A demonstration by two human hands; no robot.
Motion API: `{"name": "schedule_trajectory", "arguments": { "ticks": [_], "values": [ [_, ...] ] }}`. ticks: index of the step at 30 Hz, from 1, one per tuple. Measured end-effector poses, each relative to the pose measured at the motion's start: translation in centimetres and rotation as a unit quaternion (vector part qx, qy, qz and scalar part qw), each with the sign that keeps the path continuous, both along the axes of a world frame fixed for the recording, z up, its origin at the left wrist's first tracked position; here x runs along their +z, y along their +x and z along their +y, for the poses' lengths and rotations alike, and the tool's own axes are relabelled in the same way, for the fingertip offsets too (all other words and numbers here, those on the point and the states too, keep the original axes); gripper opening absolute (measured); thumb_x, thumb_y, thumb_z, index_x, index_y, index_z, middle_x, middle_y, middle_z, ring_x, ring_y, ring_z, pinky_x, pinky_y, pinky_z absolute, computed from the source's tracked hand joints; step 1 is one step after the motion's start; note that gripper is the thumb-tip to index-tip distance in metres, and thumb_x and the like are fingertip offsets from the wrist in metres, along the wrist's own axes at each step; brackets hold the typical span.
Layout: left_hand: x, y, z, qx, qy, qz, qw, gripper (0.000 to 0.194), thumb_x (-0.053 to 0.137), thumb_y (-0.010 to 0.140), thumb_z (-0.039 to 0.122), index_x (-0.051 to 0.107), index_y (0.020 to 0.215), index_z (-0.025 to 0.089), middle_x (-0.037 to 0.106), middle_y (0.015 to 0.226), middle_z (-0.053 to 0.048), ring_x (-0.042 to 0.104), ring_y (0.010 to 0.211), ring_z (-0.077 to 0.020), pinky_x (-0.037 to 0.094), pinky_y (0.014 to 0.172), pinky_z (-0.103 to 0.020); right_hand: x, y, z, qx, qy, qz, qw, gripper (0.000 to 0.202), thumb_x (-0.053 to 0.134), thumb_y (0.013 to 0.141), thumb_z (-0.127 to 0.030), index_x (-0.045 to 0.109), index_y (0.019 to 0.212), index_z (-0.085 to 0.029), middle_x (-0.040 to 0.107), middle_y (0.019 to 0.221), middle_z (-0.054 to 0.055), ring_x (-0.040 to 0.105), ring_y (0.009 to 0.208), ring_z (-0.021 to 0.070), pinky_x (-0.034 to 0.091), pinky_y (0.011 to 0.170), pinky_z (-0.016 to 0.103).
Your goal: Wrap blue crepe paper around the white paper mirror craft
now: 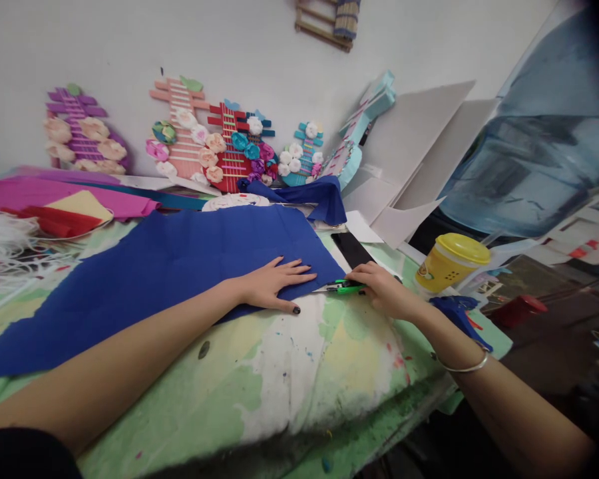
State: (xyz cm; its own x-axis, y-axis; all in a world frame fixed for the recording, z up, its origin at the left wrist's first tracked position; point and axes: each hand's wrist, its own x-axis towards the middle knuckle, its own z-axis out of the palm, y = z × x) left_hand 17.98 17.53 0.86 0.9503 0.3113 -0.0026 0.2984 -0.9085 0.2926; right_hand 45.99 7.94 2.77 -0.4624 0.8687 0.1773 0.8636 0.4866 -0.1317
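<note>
A large blue sheet (199, 246), perhaps crepe paper, lies spread across the table with a ragged left edge. My left hand (274, 285) rests flat on its right part, fingers spread, the thumb reaching past the near edge. At the sheet's right corner, my right hand (382, 289) is closed round a green and black utility knife (347, 287). The knife's blade end points left, close to the sheet's edge; whether it touches the sheet I cannot tell. Just behind my right hand lies a flat black object (352, 250), possibly a phone.
Decorated stringed-instrument models (229, 143) with paper flowers lean against the wall. White boards (419, 140) stand at the back right, near a large water bottle (529, 166). A yellow-lidded cup (452, 263) is right of my hand. White strings (10, 246) and coloured sheets (64, 196) lie left.
</note>
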Motion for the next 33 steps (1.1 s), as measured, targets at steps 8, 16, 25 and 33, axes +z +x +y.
{"name": "schedule_trajectory", "arguments": {
  "ticks": [8, 16, 25, 33],
  "values": [
    [0.0, -0.1, 0.0, 0.006, -0.015, -0.021, 1.000, 0.081, 0.052, 0.078, 0.066, 0.017, 0.146, 0.036, 0.015, 0.154, -0.003, 0.011, 0.142, -0.0327, 0.002, 0.111, -0.058, 0.0, -0.4, 0.9, -0.001, -0.002, 0.006, 1.000, 0.050, 0.045, 0.069, 0.005, 0.061, 0.112, -0.012, 0.061, 0.105, 0.015, 0.050, 0.096, 0.0269, 0.043, 0.082, 0.042],
    [-0.4, -0.5, 0.3, 0.021, -0.043, -0.072, 0.996, 0.076, 0.058, 0.080, 0.052, 0.026, 0.144, 0.028, 0.025, 0.152, -0.007, 0.022, 0.140, -0.0281, 0.007, 0.113, -0.055, 0.1, 0.1, 0.8, -0.011, 0.002, 0.023, 1.000, 0.051, 0.044, 0.068, 0.005, 0.061, 0.113, -0.014, 0.060, 0.107, 0.013, 0.051, 0.099, 0.0266, 0.043, 0.084, 0.041],
    [-0.5, -0.5, 0.3, 0.024, -0.043, -0.075, 0.996, 0.073, 0.058, 0.080, 0.051, 0.029, 0.143, 0.027, 0.029, 0.150, -0.008, 0.025, 0.139, -0.0288, 0.008, 0.113, -0.054, 0.0, -2.0, 1.5, 0.009, -0.004, 0.018, 1.000, 0.050, 0.046, 0.070, 0.005, 0.061, 0.113, -0.016, 0.060, 0.105, 0.012, 0.049, 0.098, 0.0255, 0.041, 0.083, 0.038],
    [-0.5, -0.4, 0.3, 0.003, -0.015, -0.042, 0.999, 0.071, 0.052, 0.084, 0.054, 0.024, 0.145, 0.030, 0.023, 0.152, -0.008, 0.019, 0.141, -0.0285, 0.006, 0.112, -0.055, 0.5, -3.0, 0.9, 0.014, -0.015, -0.004, 1.000, 0.050, 0.046, 0.069, 0.006, 0.061, 0.112, -0.015, 0.060, 0.104, 0.012, 0.048, 0.098, 0.0256, 0.040, 0.083, 0.039]
  ]
}}
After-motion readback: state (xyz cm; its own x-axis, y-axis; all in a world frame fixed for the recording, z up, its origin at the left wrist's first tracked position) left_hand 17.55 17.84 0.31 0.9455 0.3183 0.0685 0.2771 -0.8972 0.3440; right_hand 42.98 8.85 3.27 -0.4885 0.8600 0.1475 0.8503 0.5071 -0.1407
